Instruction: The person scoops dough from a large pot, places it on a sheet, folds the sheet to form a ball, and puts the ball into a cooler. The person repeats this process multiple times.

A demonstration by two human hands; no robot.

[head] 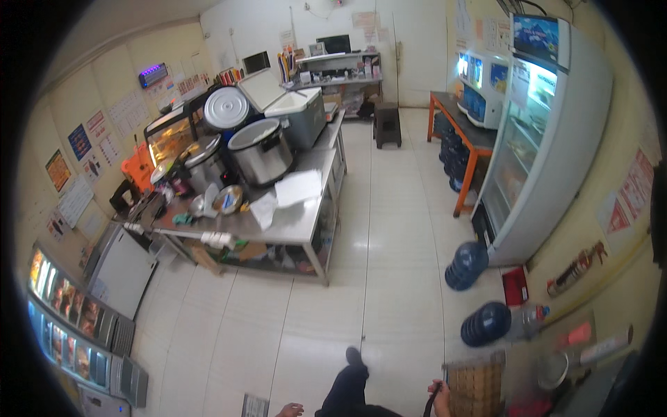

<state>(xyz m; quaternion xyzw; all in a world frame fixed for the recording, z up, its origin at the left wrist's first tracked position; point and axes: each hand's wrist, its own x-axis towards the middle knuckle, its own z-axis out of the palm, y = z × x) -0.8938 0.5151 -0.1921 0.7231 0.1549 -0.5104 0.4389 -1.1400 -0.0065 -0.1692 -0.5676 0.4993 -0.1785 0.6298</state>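
At the bottom edge of the view, my left hand [291, 410] hangs beside my dark trousers with its fingers loosely curled; nothing shows in it. My right hand [441, 397] is closed around a thin black strap [430, 401], whose ends are hidden. Close to that hand on its right is a brown woven basket [475, 388]. One dark shoe [354, 356] points forward on the pale tiled floor [333, 313].
Ahead on the left stands a steel table [292, 229] bearing large metal pots and a cooler box [305, 122]. Large blue water bottles [485, 323] lie on the floor at right, near a glass-door fridge [526, 130]. A stool [387, 125] stands at the back.
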